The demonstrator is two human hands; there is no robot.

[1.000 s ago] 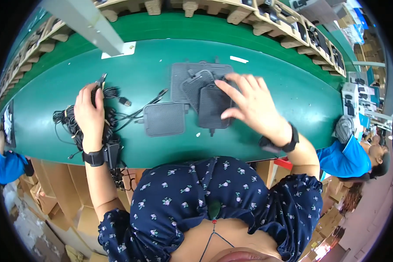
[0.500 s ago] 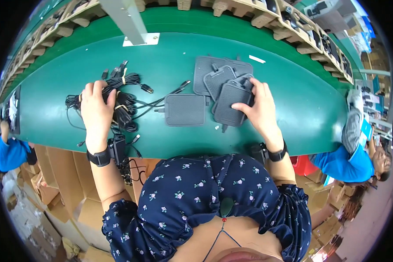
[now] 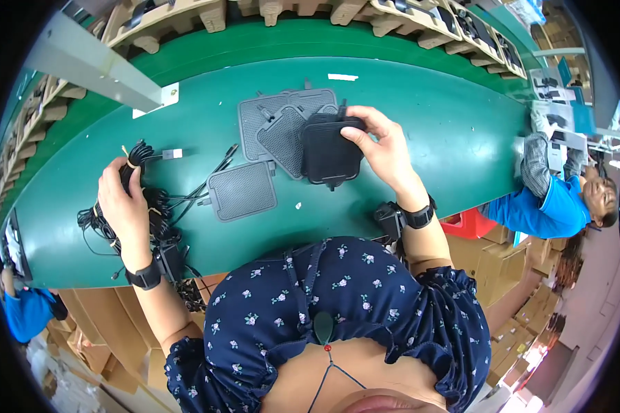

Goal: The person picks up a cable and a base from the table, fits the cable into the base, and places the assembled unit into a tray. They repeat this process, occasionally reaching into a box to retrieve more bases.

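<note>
My right hand [image 3: 384, 150] holds a black square pad [image 3: 329, 150] lifted off a stack of grey pads [image 3: 272, 118] on the green table [image 3: 420, 103]. A separate grey pad [image 3: 242, 191] with a cable lies flat in front of me. My left hand [image 3: 122, 203] grips a bundled black cable [image 3: 136, 160] above a heap of black cables [image 3: 160, 220] at the table's near left edge.
Cardboard trays [image 3: 186, 17] line the far side of the table. A metal post [image 3: 89, 62] crosses the upper left. A co-worker in blue [image 3: 551, 199] sits at the right, another person in blue [image 3: 24, 310] at lower left. Cardboard boxes [image 3: 489, 261] stand below the table.
My right hand has lifted the black pad off the stack toward me. My left hand has closed on a cable bundle and raised it from the heap.
</note>
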